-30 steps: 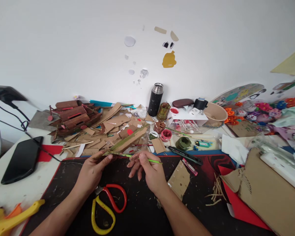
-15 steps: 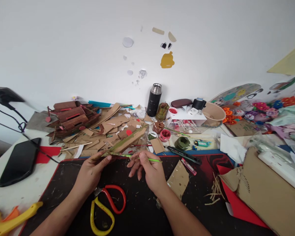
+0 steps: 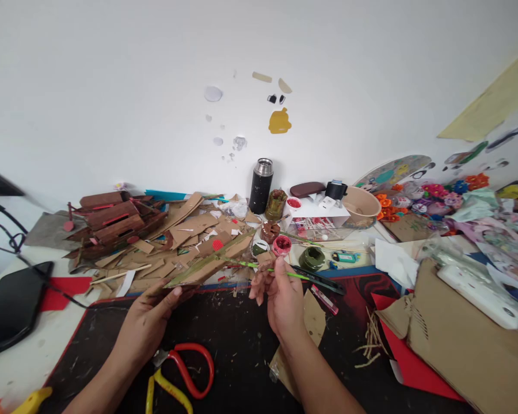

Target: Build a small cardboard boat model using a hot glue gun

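Observation:
My left hand (image 3: 149,319) is closed on the near end of a long cardboard strip (image 3: 213,265), partly painted olive green along its edge. In my right hand (image 3: 285,302) a thin paintbrush with a bright green handle (image 3: 247,264) is pinched between thumb and fingers. The brush's tip lies at about the middle of the strip, where it seems to touch the green edge. Below my left hand, scissors (image 3: 198,368) with one red and one yellow handle lie on the dark mat (image 3: 237,356).
Open paint pots stand beyond my right hand: dark green (image 3: 312,258), pink-red (image 3: 282,246) and brown (image 3: 270,231). Behind them is a black flask (image 3: 261,187). Cardboard scraps (image 3: 190,227) and a brown cardboard model (image 3: 116,215) fill the back left. A large cardboard piece (image 3: 461,339) lies at right.
The brush tip has moved from the strip's near end, by my left hand, to about its middle. My right hand has shifted right, and the camera view has turned slightly.

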Action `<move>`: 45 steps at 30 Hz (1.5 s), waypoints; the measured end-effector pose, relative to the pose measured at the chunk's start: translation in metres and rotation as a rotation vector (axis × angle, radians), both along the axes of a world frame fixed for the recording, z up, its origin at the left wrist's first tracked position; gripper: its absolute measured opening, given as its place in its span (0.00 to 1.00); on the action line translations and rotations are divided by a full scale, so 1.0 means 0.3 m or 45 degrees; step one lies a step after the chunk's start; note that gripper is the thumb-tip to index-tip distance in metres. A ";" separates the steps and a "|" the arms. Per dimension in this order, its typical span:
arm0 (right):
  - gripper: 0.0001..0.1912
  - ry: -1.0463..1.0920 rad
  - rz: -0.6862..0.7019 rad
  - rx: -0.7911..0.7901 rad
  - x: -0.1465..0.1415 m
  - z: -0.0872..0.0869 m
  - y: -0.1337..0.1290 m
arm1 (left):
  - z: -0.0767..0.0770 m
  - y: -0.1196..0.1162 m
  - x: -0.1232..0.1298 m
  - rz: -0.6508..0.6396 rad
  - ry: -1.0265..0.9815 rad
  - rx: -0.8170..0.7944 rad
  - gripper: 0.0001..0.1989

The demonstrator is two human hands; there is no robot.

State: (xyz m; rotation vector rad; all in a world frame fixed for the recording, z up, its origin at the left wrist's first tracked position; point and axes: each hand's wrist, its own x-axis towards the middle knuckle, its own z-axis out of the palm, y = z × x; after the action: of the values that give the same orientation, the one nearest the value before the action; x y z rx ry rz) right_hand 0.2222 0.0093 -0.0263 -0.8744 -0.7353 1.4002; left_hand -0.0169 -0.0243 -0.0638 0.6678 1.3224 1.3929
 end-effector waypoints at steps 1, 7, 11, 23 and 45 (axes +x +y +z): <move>0.29 0.003 -0.022 -0.005 0.003 0.001 0.002 | 0.002 0.000 0.001 0.009 -0.007 0.004 0.25; 0.29 -0.008 -0.083 0.016 0.018 0.006 0.012 | -0.002 0.000 -0.003 0.015 -0.005 0.001 0.22; 0.29 -0.040 -0.062 0.024 0.021 0.004 0.012 | -0.010 0.000 -0.007 0.013 0.008 -0.001 0.23; 0.28 -0.114 -0.118 0.049 0.028 0.001 0.026 | -0.019 0.000 -0.016 0.037 0.006 0.027 0.24; 0.28 -0.069 -0.070 0.054 0.020 0.013 0.017 | -0.016 0.004 -0.019 0.068 -0.043 -0.005 0.32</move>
State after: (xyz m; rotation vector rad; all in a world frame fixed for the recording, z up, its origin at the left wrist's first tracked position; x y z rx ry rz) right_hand 0.2282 0.0144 -0.0225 -0.8959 -0.7740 1.3119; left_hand -0.0226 -0.0232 -0.0687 0.6074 1.3242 1.4380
